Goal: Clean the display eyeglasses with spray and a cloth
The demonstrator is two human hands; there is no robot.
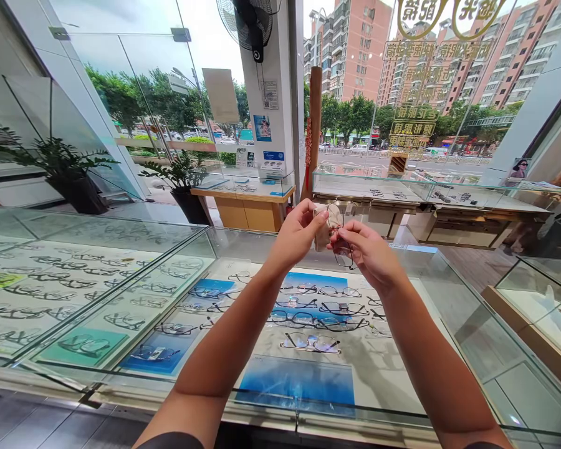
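Observation:
Both my arms reach out over a glass display case. My left hand (303,232) grips a cream-coloured cloth (321,236), bunched between thumb and fingers. In my right hand (362,246) a pair of thin-rimmed eyeglasses (343,257) is pinched, one round lens hanging below the fingers and the other rim rising beside the cloth. The two hands nearly meet, and the cloth lies against the glasses. Part of the frame is hidden behind the fingers. Beneath them, rows of eyeglasses (339,291) rest on blue cards and a white surface inside the case.
The glass display case (295,416) spans the front, with another glass case (9,218) of eyeglasses adjoining on the left. A smaller case (509,296) stands at right. Beyond are a wooden-fronted counter (252,212), potted plants (182,181) and large windows onto a street.

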